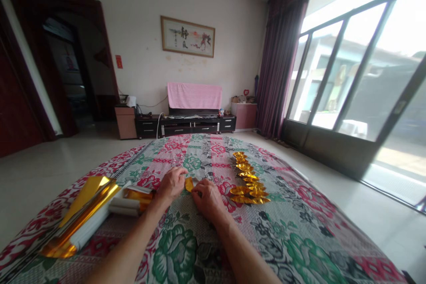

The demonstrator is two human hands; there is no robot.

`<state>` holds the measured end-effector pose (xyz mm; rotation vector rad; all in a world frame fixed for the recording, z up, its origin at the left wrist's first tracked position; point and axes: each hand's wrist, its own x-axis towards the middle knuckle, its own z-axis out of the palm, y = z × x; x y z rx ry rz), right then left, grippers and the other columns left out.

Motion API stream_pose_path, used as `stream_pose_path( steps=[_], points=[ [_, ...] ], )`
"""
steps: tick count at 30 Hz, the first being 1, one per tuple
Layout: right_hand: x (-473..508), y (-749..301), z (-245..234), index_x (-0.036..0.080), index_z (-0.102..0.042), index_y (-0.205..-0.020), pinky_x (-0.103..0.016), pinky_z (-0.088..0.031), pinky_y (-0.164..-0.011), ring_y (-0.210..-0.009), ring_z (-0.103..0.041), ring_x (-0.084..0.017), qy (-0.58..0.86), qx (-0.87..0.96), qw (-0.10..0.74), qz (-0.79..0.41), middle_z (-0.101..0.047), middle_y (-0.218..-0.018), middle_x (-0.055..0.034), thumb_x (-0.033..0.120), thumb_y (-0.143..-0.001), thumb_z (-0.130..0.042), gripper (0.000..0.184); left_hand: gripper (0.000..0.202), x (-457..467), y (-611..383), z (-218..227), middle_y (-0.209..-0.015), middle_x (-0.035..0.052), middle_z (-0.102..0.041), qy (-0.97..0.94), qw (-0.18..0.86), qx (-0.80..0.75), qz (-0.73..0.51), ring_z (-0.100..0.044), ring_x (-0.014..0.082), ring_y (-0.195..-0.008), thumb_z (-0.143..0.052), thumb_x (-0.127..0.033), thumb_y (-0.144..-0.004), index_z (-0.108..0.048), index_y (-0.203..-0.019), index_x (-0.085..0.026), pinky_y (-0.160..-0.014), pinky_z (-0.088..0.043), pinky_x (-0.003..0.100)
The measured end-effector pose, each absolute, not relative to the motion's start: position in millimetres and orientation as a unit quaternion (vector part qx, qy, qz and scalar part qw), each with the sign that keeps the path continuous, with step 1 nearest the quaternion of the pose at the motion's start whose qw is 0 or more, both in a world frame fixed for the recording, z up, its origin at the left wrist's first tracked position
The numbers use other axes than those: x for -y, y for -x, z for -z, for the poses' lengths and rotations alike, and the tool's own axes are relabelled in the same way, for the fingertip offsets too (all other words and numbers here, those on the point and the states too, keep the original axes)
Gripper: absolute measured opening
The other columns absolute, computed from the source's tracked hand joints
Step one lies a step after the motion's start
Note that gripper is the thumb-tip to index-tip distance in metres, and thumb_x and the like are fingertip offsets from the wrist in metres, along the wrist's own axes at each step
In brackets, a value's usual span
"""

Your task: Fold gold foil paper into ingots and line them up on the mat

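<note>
The big surface (282, 222) has a round far edge and wears a cloth (175, 250) with red, green and black flowers. Close by, to the left of the left hand, long sheets of shiny gold paper (88, 215) lie in a pile, with white showing on some of them. Between that pile and the left wrist is a smaller bundle of gold and white paper (124, 206). The left hand (173, 183) and the right hand (208, 199) are close together, fingers bent. They pinch a small piece of gold paper (189, 184) between them. I can't tell how tightly each one grips it. To the right of the right hand, folded gold shapes (248, 175) with pointy ends lie in a line going away. Far past both hands stands a low black cabinet (193, 128), with a pink cover (195, 95) above it. Higher up, a framed picture (188, 36) hangs on the wall. Far off to the right are purple curtains (279, 57) and big windows (342, 62).
</note>
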<state>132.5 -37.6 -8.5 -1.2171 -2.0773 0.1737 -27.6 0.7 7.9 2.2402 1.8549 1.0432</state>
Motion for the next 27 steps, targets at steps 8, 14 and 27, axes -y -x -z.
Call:
stream_pose_path(
  steps=[8,14,27],
  points=[
    [35,-133,9,0.02,-0.067,-0.077,-0.021,-0.039,-0.076,-0.082,-0.055,-0.013,0.478,0.796,0.366,-0.073,-0.061,-0.082,-0.0032,0.01,-0.075,-0.05,0.02,0.032,-8,25,12,-0.105,0.0065,-0.064,-0.775,0.045,-0.546,-0.315,-0.057,0.0168,-0.098,-0.039,-0.012,-0.079,-0.061,-0.103,-0.017,-0.092,-0.04,0.029],
    [28,-134,13,0.018,-0.063,-0.083,-0.023,-0.039,-0.078,-0.087,-0.054,-0.015,0.52,0.753,0.399,-0.061,-0.058,-0.091,-0.0051,0.004,-0.071,-0.047,0.025,0.032,-6,25,8,-0.092,0.005,-0.067,-0.751,0.051,-0.582,-0.308,-0.06,0.015,-0.083,-0.046,-0.014,-0.075,-0.062,-0.102,-0.018,-0.076,-0.043,0.023],
    [32,-134,5,0.021,-0.064,-0.075,-0.022,-0.034,-0.066,-0.078,-0.054,-0.014,0.561,0.743,0.36,-0.064,-0.059,-0.082,-0.0028,0.014,-0.076,-0.049,0.017,0.039,6,16,-9,-0.071,0.0028,-0.066,-0.724,0.077,-0.645,-0.233,-0.06,0.0159,-0.071,-0.05,-0.016,-0.068,-0.063,-0.104,-0.021,-0.061,-0.038,0.022]
  ],
)
